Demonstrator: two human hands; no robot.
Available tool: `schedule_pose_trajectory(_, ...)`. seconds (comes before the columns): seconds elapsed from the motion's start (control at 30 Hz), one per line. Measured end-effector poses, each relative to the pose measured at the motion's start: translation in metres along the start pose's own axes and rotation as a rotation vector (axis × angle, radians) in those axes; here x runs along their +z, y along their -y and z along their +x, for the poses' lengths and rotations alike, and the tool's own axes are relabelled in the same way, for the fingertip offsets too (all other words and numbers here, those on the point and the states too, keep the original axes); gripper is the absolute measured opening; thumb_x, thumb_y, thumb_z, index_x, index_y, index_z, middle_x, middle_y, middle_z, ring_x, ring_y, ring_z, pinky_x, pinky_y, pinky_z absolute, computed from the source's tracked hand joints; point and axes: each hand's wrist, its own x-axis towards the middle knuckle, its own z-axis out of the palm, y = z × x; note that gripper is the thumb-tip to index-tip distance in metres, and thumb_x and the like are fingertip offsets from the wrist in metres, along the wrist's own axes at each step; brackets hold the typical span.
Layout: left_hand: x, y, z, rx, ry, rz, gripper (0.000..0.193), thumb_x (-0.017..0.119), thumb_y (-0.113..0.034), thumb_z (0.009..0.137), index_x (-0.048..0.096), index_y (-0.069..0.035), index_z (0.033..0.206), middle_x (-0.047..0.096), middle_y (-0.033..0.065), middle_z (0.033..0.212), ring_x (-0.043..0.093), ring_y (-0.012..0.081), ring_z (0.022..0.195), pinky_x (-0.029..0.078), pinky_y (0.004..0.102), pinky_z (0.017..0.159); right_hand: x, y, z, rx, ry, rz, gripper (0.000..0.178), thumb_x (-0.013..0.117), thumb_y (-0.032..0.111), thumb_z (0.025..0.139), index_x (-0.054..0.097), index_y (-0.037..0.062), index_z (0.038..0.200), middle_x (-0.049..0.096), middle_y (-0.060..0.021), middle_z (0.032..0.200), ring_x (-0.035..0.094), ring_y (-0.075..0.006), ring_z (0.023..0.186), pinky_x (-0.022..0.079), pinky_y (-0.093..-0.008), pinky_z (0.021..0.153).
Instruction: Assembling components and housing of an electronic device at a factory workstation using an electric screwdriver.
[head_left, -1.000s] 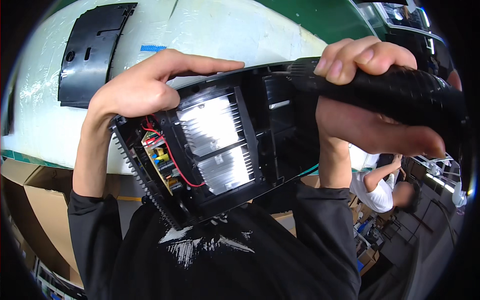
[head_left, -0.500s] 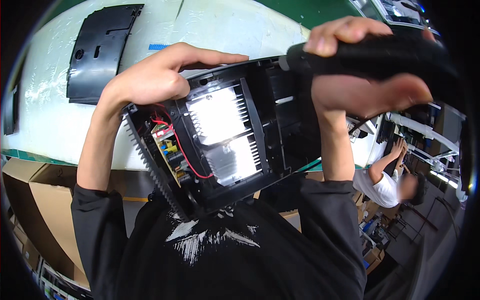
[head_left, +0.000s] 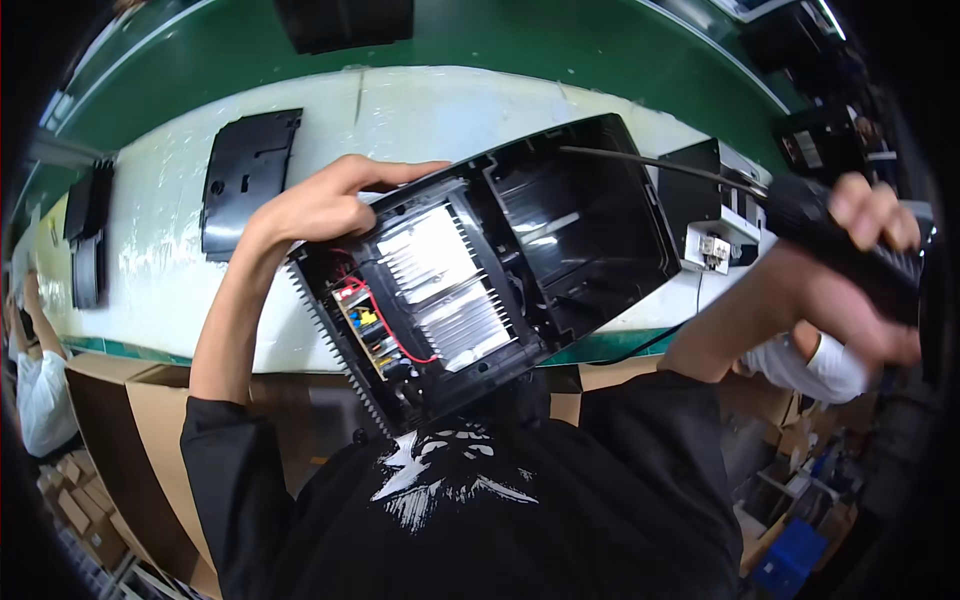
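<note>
A black plastic housing (head_left: 597,235) lies tilted across the near edge of the table, its inside facing up. Two silvery finned heat sinks (head_left: 432,258), red wires and a small circuit board (head_left: 368,325) show in its left part. My left hand (head_left: 320,208) grips its upper left rim, forefinger stretched along the edge. At the right, my right hand (head_left: 835,300), partly blurred, is wrapped round a black power screwdriver (head_left: 808,212). The long thin shaft (head_left: 665,163) points left over the housing's far edge; whether its tip touches, I cannot tell.
A curved black panel (head_left: 245,185) lies left on the white table cover (head_left: 350,110), with more black parts (head_left: 88,235) beyond it. Right of the housing stands a black and white device (head_left: 710,205). Open cardboard boxes (head_left: 150,420) are below the table; other people work at both sides.
My right hand has swung the screwdriver right and down, uncovering the housing's right part and the shaft. My left hand keeps its grip on the rim. The view has shifted, showing more table.
</note>
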Motion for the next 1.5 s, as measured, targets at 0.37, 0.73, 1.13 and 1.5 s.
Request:
schedule_pose_trajectory(0.37, -0.040, -0.021, 0.118, 0.214, 0.222, 0.297, 0.077, 0.035, 0.014, 0.048, 0.059, -0.001, 0.120, 0.064, 0.0169, 0.112, 0.058, 0.0188, 0.108, 0.039, 0.0278, 0.098, -0.152, 0.089, -0.083, -0.233, -0.300, -0.728, 0.091, 0.022, 0.084, 0.075, 0.052, -0.0015, 0.077, 0.053, -0.0137, 0.067, 0.052, -0.0242, 0.054, 0.046, -0.0360, 0.056)
schedule_pose_trajectory(0.73, -0.001, -0.057, 0.275, 0.430, 0.045, 0.574, 0.042, 0.037, 0.020, 0.057, 0.065, 0.004, 0.083, 0.065, 0.0084, 0.071, 0.063, 0.0181, 0.071, 0.049, 0.0260, 0.074, -0.168, 0.070, -0.095, -0.045, -0.400, -0.805, 0.087, 0.026, 0.083, 0.075, 0.053, 0.0007, 0.076, 0.049, -0.0112, 0.060, 0.049, -0.0221, 0.054, 0.043, -0.0333, 0.058)
schedule_pose_trajectory(1.13, 0.216, -0.094, 0.104, 0.574, -0.183, 0.454, 0.077, 0.064, -0.019, 0.079, 0.024, 0.010, 0.137, 0.026, 0.0342, 0.139, 0.040, 0.0433, 0.122, 0.035, 0.0422, 0.102, -0.163, -0.006, -0.006, 0.094, -0.230, -1.008, 0.028, 0.046, 0.028, 0.095, 0.038, 0.0035, 0.107, 0.056, -0.0121, 0.066, 0.054, -0.0189, 0.048, 0.045, -0.0294, 0.043)
schedule_pose_trajectory(1.5, 0.196, -0.043, 0.052, 0.691, -0.089, 0.524, 0.068, 0.054, -0.005, 0.065, 0.042, 0.005, 0.131, 0.041, 0.0229, 0.137, 0.052, 0.0295, 0.117, 0.044, 0.0315, 0.090, -0.154, 0.095, -0.051, 0.400, -0.206, -0.745, 0.066, 0.042, 0.064, 0.078, 0.050, 0.0004, 0.095, 0.050, -0.0087, 0.080, 0.048, -0.0197, 0.068, 0.040, -0.0329, 0.063)
